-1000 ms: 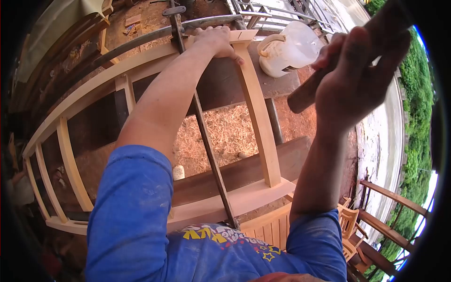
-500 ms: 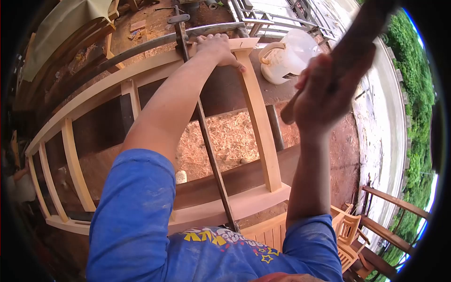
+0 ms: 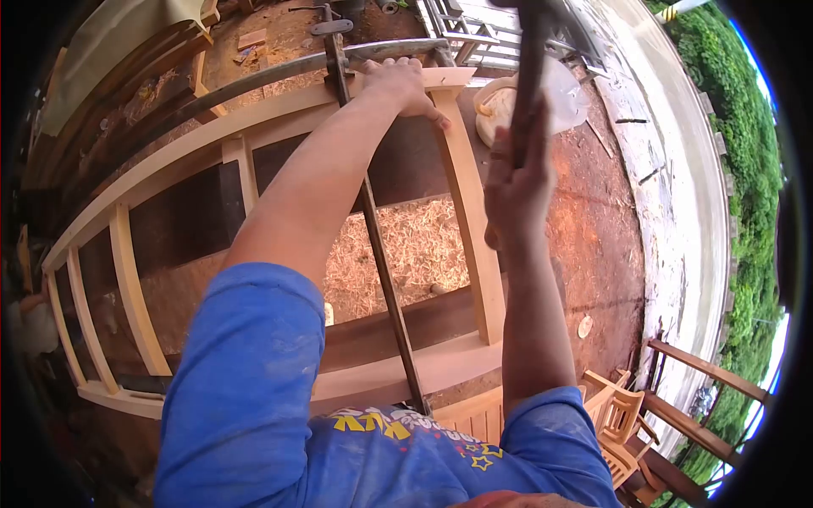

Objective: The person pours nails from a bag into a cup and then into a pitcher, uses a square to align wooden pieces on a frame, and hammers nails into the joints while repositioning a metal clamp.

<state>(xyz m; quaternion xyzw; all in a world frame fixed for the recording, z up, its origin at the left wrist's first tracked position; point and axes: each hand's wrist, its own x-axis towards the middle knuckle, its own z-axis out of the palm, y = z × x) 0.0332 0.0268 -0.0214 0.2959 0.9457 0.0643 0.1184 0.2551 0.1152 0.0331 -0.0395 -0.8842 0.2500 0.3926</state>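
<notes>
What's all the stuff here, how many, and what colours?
Ladder-like wooden frame: one, pale tan, middle
Long metal clamp bar: one, dark, across the frame
Blurred long tool: one, dark, in right hand
Plastic jug: one, cloudy white, behind tool
Slatted wooden chair: one, tan, lower right
Curly wood shavings: many, straw-coloured, on ground
Leafy plants: uncountable, green, far right
Blue sleeves: two, bottom
Left hand: one, on frame's far corner
Right hand: one, raised

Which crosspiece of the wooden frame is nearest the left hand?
The rightmost crosspiece, the only one right of the clamp, its far end by the left hand.
</notes>
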